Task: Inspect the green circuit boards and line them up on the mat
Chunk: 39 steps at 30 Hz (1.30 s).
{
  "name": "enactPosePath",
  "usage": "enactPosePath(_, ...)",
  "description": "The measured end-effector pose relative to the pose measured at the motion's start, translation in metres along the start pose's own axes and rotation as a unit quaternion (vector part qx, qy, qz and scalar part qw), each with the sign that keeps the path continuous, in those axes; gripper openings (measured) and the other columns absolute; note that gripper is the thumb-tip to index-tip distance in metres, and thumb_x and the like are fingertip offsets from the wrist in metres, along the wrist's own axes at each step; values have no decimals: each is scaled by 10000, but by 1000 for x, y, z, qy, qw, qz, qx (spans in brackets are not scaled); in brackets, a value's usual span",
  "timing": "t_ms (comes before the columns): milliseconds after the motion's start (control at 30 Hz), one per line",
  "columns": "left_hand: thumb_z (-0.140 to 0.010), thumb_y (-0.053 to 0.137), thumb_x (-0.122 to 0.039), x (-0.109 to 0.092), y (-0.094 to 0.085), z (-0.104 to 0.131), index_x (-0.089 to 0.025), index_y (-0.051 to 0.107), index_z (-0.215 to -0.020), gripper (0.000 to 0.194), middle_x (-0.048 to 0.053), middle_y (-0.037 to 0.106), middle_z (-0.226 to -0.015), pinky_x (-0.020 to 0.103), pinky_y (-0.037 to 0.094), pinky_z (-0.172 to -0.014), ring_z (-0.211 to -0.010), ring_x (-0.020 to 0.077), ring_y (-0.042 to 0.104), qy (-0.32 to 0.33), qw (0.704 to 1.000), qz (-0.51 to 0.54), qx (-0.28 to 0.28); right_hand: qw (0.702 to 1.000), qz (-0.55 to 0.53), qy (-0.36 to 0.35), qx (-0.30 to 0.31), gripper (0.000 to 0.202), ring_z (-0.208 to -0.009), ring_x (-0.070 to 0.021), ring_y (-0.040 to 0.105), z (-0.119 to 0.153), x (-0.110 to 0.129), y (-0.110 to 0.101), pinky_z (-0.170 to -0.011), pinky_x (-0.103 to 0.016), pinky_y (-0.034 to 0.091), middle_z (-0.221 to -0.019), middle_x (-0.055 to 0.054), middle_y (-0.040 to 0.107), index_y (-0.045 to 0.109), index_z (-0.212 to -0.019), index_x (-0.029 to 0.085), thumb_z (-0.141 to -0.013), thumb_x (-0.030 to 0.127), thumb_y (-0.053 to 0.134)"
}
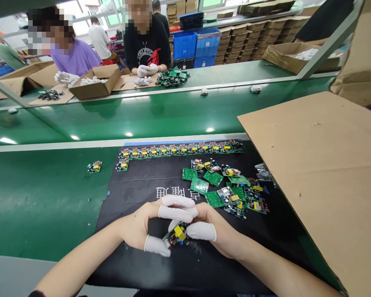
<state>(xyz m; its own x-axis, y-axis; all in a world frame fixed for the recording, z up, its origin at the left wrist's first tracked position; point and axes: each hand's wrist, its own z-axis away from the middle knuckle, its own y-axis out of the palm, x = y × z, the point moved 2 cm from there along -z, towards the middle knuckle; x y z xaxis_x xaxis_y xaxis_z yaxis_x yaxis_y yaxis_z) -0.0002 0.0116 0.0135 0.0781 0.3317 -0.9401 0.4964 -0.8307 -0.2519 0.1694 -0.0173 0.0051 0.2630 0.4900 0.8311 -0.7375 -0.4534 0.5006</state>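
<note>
Between my two hands, over the black mat (136, 264), is a small circuit board (179, 234) with a yellow transformer, component side up. My left hand (142, 225) has its thumb at the board's lower left edge and its fingers stretched behind it. My right hand (208, 227) pinches the board's right side with thumb and fingers. White finger cots cover the fingertips of both hands. A row of circuit boards (173, 151) runs along the mat's far edge. To the right of my hands lies a loose pile of boards (214, 201), some green side up.
A single board (95, 166) lies left of the mat on the green bench. A large cardboard sheet (321, 165) covers the right side. Beyond runs a green conveyor (160, 113) with small wrapped pieces on it. Co-workers sit across it beside an open carton (95, 84).
</note>
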Motion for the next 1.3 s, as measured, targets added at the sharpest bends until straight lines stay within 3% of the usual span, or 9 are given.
enactPosePath(200, -827, 634, -402, 0, 0, -1, -315, 501, -1279, 480, 116, 414, -1392, 491, 374, -1058, -1252, 304, 459, -7, 1000, 18, 5, 1000, -22, 13, 3, 166, -817, -173, 586, 1, 0, 4, -762, -267, 433, -840, -23, 663, 694, -738, 160, -608, 260, 666)
enactPosePath(400, -800, 680, -353, 6, 1, 1, -275, 487, -1279, 522, 140, 453, -1345, 493, 396, -1038, -1237, 304, 466, 13, 998, -39, -37, 999, 2, -35, -9, 290, -879, -194, 594, 0, -5, 4, -827, -317, 445, -929, -55, 659, 660, -855, 154, -697, 397, 669)
enactPosePath(567, -786, 697, -325, 12, 3, 2, -260, 486, -1282, 543, 131, 438, -1349, 467, 385, -1045, -1233, 285, 459, 31, 996, -49, -67, 998, 35, -48, -11, 296, -885, -199, 593, -2, -4, 3, -892, -356, 434, -916, -53, 658, 656, -888, 161, -692, 380, 690)
enactPosePath(733, -765, 715, -368, 14, 2, 3, -285, 508, -1265, 547, 116, 423, -1367, 473, 361, -1056, -1231, 290, 461, 1, 999, 11, -39, 999, -6, -51, -6, 210, -755, -166, 572, 0, -4, 2, -799, -321, 444, -806, -25, 642, 667, -797, 154, -666, 319, 657)
enactPosePath(933, -741, 745, -364, 12, 1, 2, -315, 513, -1268, 578, 118, 411, -1381, 501, 353, -1049, -1235, 309, 459, -15, 999, 47, -12, 999, -32, -20, -13, 174, -784, -177, 553, 0, -5, 3, -716, -288, 424, -851, -43, 646, 682, -721, 145, -602, 236, 594)
enactPosePath(1300, -728, 758, -358, 12, 1, 1, -316, 545, -1242, 558, 105, 425, -1373, 449, 358, -1060, -1244, 290, 457, -15, 999, 48, 2, 998, -59, 2, 9, 161, -781, -160, 562, 0, -8, 5, -788, -300, 420, -815, -28, 649, 693, -746, 151, -620, 232, 635)
